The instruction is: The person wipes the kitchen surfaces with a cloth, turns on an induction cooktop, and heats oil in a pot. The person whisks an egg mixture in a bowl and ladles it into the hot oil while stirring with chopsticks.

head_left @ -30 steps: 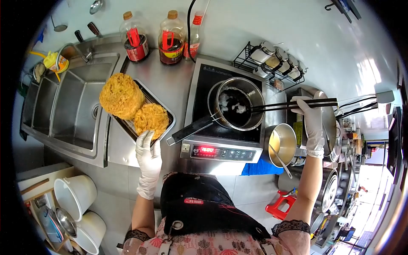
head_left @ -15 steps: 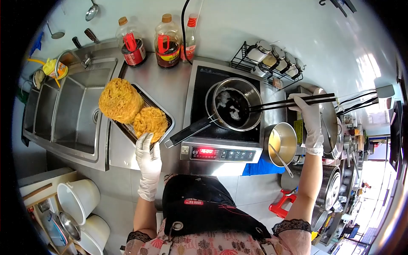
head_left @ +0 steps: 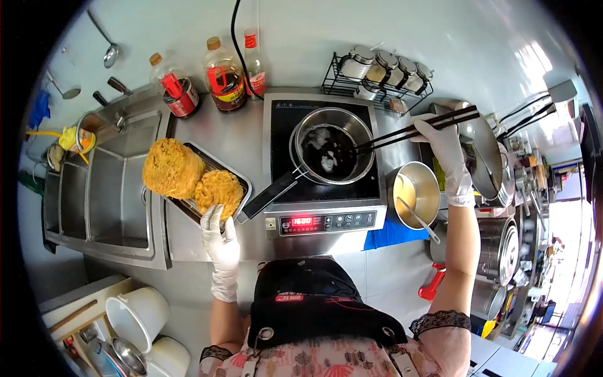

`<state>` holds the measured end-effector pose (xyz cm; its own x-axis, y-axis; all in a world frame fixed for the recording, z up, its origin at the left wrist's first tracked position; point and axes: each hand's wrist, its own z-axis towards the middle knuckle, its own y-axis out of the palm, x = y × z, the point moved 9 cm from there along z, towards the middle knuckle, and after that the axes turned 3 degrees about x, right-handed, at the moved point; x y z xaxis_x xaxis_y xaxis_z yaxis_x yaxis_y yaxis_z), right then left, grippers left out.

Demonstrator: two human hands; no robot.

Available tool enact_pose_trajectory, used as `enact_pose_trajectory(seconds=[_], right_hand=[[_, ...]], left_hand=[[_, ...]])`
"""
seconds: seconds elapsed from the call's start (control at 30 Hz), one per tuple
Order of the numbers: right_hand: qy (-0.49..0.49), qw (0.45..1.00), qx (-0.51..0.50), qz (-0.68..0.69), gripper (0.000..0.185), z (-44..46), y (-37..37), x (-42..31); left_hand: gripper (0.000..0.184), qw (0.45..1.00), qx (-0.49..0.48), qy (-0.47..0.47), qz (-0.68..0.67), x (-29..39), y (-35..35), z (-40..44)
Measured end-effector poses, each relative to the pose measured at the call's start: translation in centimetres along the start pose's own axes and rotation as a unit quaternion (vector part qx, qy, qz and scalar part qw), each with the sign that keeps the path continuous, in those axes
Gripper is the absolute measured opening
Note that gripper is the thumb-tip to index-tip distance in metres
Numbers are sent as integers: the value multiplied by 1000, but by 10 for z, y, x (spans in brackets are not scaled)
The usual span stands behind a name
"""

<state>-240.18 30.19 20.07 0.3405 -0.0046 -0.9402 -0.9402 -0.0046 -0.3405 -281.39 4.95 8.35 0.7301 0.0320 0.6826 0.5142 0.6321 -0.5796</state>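
My right hand (head_left: 443, 151), in a white glove, is closed round long dark chopsticks (head_left: 402, 132). Their tips reach into a steel pot (head_left: 363, 169) of dark liquid with whitish foam, on an induction cooker (head_left: 282, 132) showing 1600. My left hand (head_left: 220, 245), also gloved, touches the lower edge of the smaller golden-brown fried cake (head_left: 218, 192), fingers slightly apart. Beside that cake lies a larger fried stack (head_left: 172, 168). Both are on a metal tray (head_left: 244, 178), near the pot's black handle (head_left: 270, 196).
A double sink (head_left: 119, 188) lies left. Sauce bottles (head_left: 179, 94) and a spice-jar rack (head_left: 377, 78) stand behind. A bowl (head_left: 424, 182) of yellow liquid with a spoon is right of the cooker. White buckets (head_left: 138, 314) stand below left.
The view has shifted and tilted. The chopsticks slant more steeply, their tips still in the pot. My left hand stays by the smaller cake, its fingers now further over the cake's edge.
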Motion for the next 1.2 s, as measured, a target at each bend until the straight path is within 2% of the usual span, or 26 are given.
enact_pose_trajectory(seconds=[0.33, 0.43, 0.6, 1.03, 1.1, 1.2], right_hand=[[2, 1000, -3, -18, 16, -3, 0, 0], [7, 1000, -8, -13, 16, -2, -1, 4], [-17, 999, -7, -44, 17, 1, -3, 5], [-11, 1000, -13, -24, 17, -4, 2, 1], [-53, 996, -7, -78, 16, -10, 1, -9], [-75, 996, 19, -36, 13, -38, -5, -32]], left_hand=[[28, 1000, -12, -15, -6, 8, 4, 2], [34, 1000, -15, 7, 11, 9, 5, 0], [34, 1000, -11, 6, -2, 11, 5, -1], [32, 1000, -3, 3, -26, 10, 6, -3], [32, 1000, -8, 3, -26, 12, 7, -1], [30, 999, -20, -4, -28, 12, 10, 0]])
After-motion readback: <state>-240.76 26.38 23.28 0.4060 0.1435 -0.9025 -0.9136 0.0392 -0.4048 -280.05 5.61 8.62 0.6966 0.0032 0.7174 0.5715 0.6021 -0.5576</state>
